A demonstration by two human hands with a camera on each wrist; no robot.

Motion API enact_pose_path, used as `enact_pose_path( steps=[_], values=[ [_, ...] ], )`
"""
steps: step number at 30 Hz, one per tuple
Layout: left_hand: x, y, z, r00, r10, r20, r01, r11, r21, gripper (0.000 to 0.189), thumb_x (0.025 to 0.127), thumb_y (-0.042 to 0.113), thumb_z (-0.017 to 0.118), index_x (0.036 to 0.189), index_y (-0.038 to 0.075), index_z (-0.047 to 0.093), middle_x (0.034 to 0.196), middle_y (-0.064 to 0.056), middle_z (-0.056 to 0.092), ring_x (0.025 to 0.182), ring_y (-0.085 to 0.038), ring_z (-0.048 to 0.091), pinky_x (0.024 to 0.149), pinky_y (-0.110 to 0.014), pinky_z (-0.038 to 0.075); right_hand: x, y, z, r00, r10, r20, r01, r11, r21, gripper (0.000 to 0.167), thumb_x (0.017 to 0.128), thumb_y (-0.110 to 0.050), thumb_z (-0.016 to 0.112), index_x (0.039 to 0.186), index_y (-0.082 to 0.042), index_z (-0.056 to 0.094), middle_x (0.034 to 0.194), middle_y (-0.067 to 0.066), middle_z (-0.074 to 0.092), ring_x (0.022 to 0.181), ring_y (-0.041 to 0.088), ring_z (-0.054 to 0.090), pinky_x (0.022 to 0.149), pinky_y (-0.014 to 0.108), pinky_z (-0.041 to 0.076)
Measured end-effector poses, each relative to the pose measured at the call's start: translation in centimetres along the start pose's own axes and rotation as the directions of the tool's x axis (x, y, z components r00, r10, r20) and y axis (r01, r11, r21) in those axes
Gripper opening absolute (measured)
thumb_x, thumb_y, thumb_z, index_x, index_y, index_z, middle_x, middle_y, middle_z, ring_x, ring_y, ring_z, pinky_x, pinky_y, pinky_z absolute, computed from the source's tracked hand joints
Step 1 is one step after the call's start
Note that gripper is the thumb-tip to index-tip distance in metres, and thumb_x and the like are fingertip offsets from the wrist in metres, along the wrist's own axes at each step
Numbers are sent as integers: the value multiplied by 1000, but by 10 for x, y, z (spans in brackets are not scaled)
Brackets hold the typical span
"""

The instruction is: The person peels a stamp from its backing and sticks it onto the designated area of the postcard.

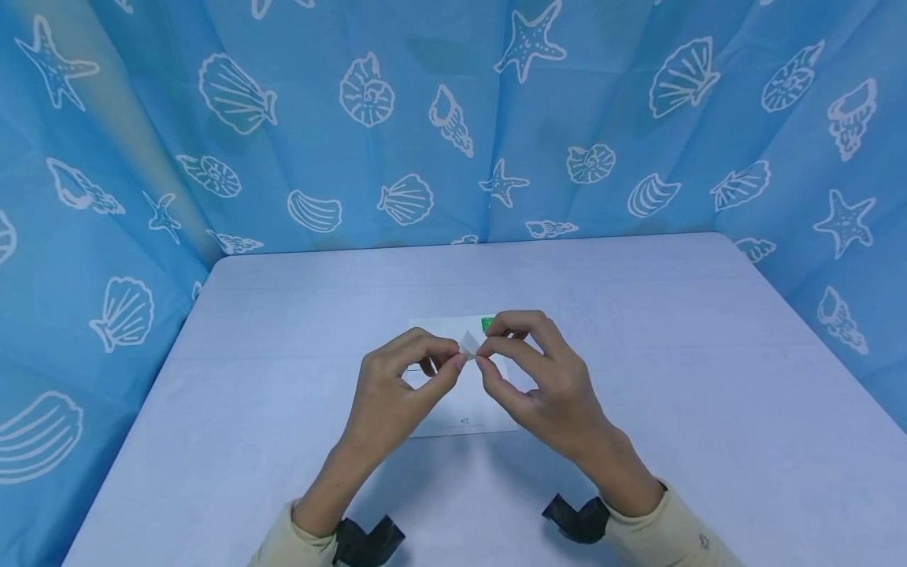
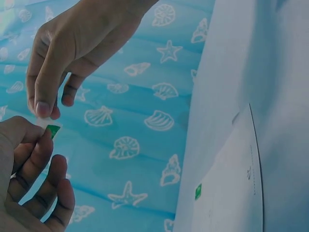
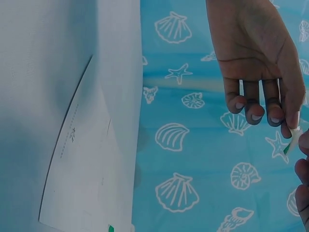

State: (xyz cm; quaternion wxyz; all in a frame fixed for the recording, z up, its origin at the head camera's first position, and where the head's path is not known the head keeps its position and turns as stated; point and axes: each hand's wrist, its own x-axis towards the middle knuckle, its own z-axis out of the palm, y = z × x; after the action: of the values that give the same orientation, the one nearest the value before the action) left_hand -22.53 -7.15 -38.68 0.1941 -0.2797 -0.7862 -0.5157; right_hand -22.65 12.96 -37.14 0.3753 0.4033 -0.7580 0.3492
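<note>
A small paper piece, white with a green patch, is held up between both hands near the middle of the head view. My left hand pinches its left side with thumb and forefinger. From the other side, the thumb and forefinger of my right hand pinch it, the other fingers bent loosely. The left wrist view shows the green patch by the left fingertips. Beneath the hands a white card or envelope lies flat on the table, partly covered by them from above. It bears a small green square.
A white cloth covers the table. Behind it and at both sides hangs a blue curtain with white shells and starfish. Black wrist mounts sit by the light sleeves.
</note>
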Motion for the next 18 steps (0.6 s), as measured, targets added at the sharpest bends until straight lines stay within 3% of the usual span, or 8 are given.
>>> enact_pose_path(
  steps=[9,18],
  values=[
    [0,1,-1,1000,-24,-4,24,1000,-10,10,90,14,76,100,12,76,89,11,67,76,-7,60,67,-33,56,0,3,-7,998,53,-14,-53,999,1,13,92,-12,66,91,-1,72,104,12,61,92,23,60,84,24,52],
    [1,1,-2,999,-39,-6,39,999,8,12,89,13,77,102,11,76,90,9,67,77,-7,60,69,-28,55,4,8,-17,995,95,-21,-95,995,13,9,87,-7,68,92,0,71,104,12,62,95,23,60,89,22,50]
  ],
)
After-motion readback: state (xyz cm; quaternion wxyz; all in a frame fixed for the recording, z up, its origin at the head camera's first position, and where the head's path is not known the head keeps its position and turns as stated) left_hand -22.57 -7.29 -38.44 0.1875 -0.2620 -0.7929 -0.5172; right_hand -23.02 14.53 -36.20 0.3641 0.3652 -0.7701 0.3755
